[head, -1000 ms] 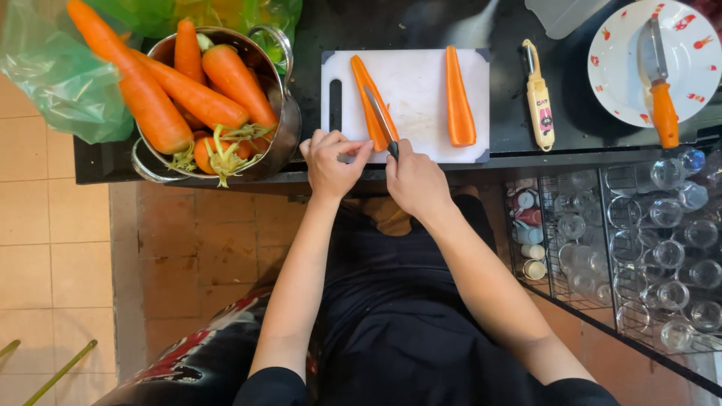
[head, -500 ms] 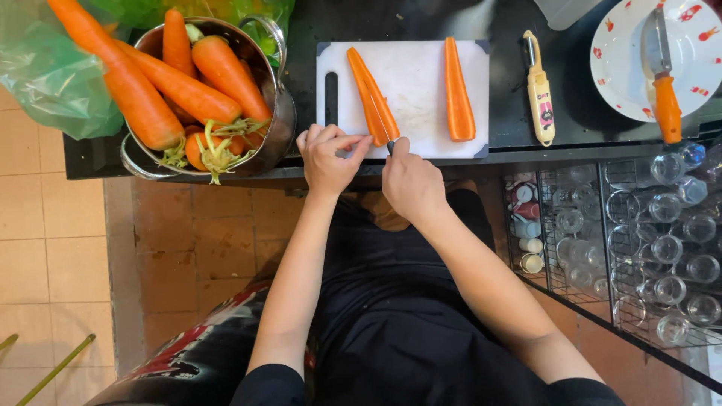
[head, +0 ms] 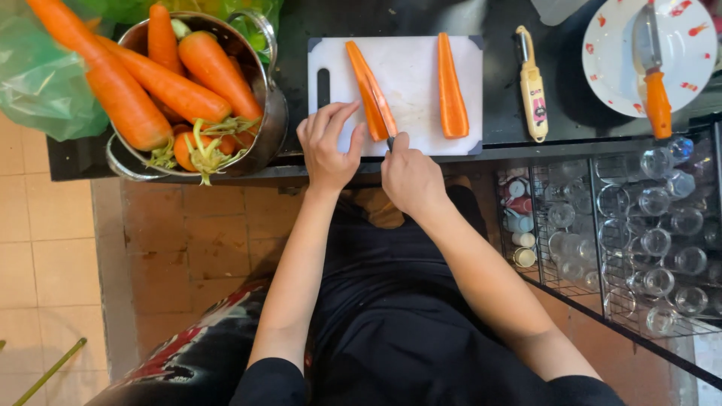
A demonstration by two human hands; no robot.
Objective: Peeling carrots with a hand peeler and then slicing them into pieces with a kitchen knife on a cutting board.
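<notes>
Two halved orange carrot pieces lie on the white plastic cutting board (head: 410,83) at the tabletop's near edge. The left hand (head: 329,146) steadies the left carrot half (head: 368,86), its grip pressing loosely. The right hand (head: 410,177) has its grip clenched on a knife (head: 389,129).

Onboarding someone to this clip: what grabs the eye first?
The two hands at the near edge of the white cutting board: the left hand steadies a carrot half while the right hand draws a knife along it. Left of the board, a steel pot brims with whole carrots.
</notes>
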